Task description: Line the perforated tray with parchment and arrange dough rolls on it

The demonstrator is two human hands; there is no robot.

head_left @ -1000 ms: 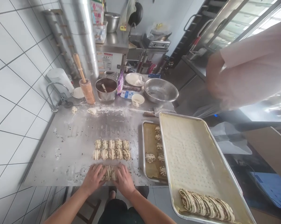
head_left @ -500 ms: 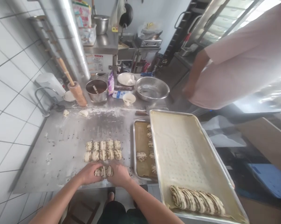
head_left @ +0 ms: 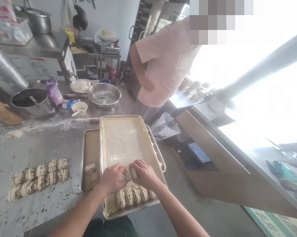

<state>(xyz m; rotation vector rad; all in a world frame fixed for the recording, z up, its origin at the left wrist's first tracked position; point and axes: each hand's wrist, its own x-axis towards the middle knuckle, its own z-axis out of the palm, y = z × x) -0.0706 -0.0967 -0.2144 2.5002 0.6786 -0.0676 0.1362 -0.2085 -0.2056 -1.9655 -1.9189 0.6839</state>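
Both my hands hold a short row of striped dough pieces [head_left: 128,173] over the lined upper tray [head_left: 121,138]. My left hand [head_left: 111,178] cups the row's left end and my right hand [head_left: 145,173] its right end, fingers pressed inward. Just below them a row of similar dough pieces [head_left: 135,195] lies at the tray's near edge. Under this tray sits a lower tray [head_left: 89,154] with a single dough piece [head_left: 90,168] showing. Two more rows of dough pieces [head_left: 38,177] lie on the floured steel table [head_left: 27,148] to the left.
A person in a pink shirt [head_left: 167,62] stands at the far end by a rack. At the back of the table are a steel bowl [head_left: 104,94], a pot [head_left: 31,101], a small white cup [head_left: 79,107], a purple bag [head_left: 53,91] and a rolling pin [head_left: 2,112].
My hands lifted the row of dough pieces off the table and carried it right, over the upper tray. My view swung right, and the other person now stands farther back.
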